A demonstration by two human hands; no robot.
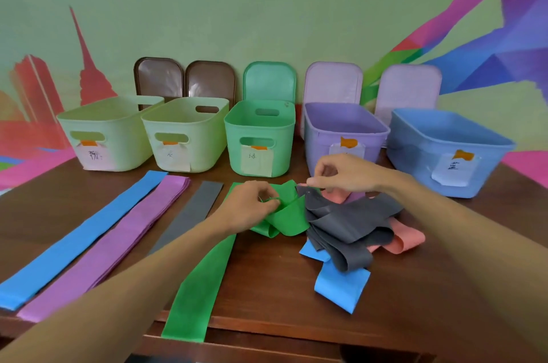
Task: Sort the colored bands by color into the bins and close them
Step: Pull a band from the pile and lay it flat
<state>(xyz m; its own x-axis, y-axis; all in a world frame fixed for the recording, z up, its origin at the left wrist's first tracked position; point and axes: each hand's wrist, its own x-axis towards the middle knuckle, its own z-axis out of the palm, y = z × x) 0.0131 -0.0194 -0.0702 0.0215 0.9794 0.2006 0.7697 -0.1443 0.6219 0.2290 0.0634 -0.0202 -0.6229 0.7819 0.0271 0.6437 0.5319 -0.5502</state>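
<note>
Bins: five open plastic bins [258, 122], in a row behind.
Heap: tangled grey, pink and blue elastic bands [350, 223], touching the green one.
Green band: long flat green elastic band [201, 282], overhanging the table [267, 273] edge.
My left hand [252, 208]: pinches its crumpled end.
My right hand [344, 172]: pinches the heap's top edge.
Risk: pulling may drag the heap along, mixing colours.

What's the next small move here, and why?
Probably draw the crumpled green band leftward, clear of the pile, then flatten it onto the green strip. The left hand pinches it, the right hand seems to pinch its far edge, it overlaps the pile's edge, and the sorted colours lie flat in rows.
</note>
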